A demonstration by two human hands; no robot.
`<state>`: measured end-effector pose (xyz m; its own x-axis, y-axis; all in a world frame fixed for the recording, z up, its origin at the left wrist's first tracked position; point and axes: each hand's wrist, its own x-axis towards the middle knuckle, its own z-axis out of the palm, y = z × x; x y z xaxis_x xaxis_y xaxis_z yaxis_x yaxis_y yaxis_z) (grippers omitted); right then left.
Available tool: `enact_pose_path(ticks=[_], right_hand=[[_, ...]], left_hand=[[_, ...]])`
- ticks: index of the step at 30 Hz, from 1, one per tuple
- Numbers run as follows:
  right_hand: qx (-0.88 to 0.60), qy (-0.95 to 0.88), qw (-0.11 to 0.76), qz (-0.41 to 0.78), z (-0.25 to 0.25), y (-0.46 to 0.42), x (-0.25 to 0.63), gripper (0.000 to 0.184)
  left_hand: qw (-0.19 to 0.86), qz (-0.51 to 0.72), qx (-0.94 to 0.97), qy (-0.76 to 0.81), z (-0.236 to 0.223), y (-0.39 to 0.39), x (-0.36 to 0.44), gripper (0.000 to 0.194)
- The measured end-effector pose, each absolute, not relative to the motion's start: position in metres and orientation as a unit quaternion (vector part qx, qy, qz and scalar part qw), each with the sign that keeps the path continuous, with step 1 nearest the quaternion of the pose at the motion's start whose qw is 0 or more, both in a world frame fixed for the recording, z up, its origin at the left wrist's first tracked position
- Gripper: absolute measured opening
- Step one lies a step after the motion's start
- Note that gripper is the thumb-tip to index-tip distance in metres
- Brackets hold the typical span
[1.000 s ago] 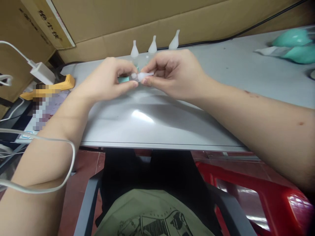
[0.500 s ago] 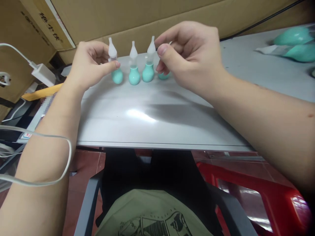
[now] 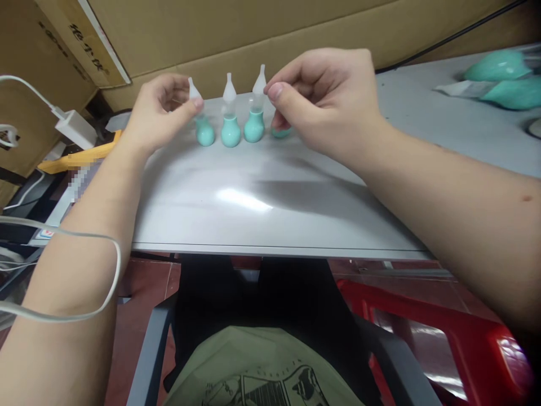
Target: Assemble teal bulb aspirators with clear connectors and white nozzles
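Note:
Several bulb nasal aspirators stand in a row at the back of the table, each with a mint-green bulb, a clear middle and a white tip. My left hand pinches the leftmost nasal aspirator near its neck, and that one leans left. Beside it a second nasal aspirator stands upright, untouched. My right hand is closed in a pinch, thumb and forefinger against the right side of the third nasal aspirator. Behind its curled fingers is a fourth nasal aspirator, mostly hidden.
More mint-green aspirators, some in clear wrapping, lie at the table's right end. Cardboard walls the back. A white charger and a yellow strip are at left. A white cable crosses before my left forearm.
The leftmost aspirator has gone from nearly upright to leaning left, its bulb slightly further right. My right thumb and forefinger have moved a little left and down, closing together by the third aspirator.

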<state>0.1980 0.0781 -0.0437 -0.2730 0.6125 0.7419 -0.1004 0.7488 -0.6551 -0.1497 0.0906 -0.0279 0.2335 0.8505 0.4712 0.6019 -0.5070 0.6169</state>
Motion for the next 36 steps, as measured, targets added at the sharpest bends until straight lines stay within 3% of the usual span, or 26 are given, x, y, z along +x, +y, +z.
enact_pose_path(ticks=[3, 7, 11, 14, 16, 21, 27, 33, 36], right_hand=[[-0.177, -0.715, 0.605, 0.303, -0.042, 0.086, 0.200, 0.034], [-0.192, -0.690, 0.645, 0.264, -0.042, 0.099, 0.199, 0.056], [-0.206, -0.655, 0.689, 0.234, -0.041, 0.103, 0.194, 0.080], [-0.251, -0.643, 0.700, 0.183, -0.038, 0.107, 0.194, 0.089], [-0.277, -0.643, 0.695, 0.164, -0.036, 0.114, 0.198, 0.087], [-0.299, -0.649, 0.680, 0.167, -0.041, 0.141, 0.209, 0.060], [-0.340, -0.723, 0.563, 0.210, -0.064, 0.157, 0.218, 0.034], [-0.357, -0.758, 0.510, 0.193, -0.064, 0.154, 0.222, 0.045], [-0.330, -0.745, 0.559, 0.156, -0.049, 0.146, 0.224, 0.056]], left_hand=[[0.160, 0.455, 0.711, 0.512, -0.022, 0.099, -0.164, 0.128], [0.201, 0.473, 0.662, 0.546, -0.011, 0.114, -0.183, 0.135], [0.172, 0.448, 0.689, 0.543, -0.005, 0.107, -0.177, 0.131], [0.144, 0.418, 0.720, 0.535, -0.005, 0.093, -0.163, 0.121], [0.082, 0.419, 0.725, 0.541, -0.006, 0.086, -0.155, 0.123], [0.018, 0.385, 0.762, 0.521, -0.001, 0.069, -0.138, 0.116], [-0.052, 0.367, 0.812, 0.450, 0.003, 0.049, -0.120, 0.111], [-0.043, 0.451, 0.805, 0.384, -0.011, 0.060, -0.131, 0.075], [-0.078, 0.503, 0.799, 0.320, -0.013, 0.064, -0.133, 0.068]])
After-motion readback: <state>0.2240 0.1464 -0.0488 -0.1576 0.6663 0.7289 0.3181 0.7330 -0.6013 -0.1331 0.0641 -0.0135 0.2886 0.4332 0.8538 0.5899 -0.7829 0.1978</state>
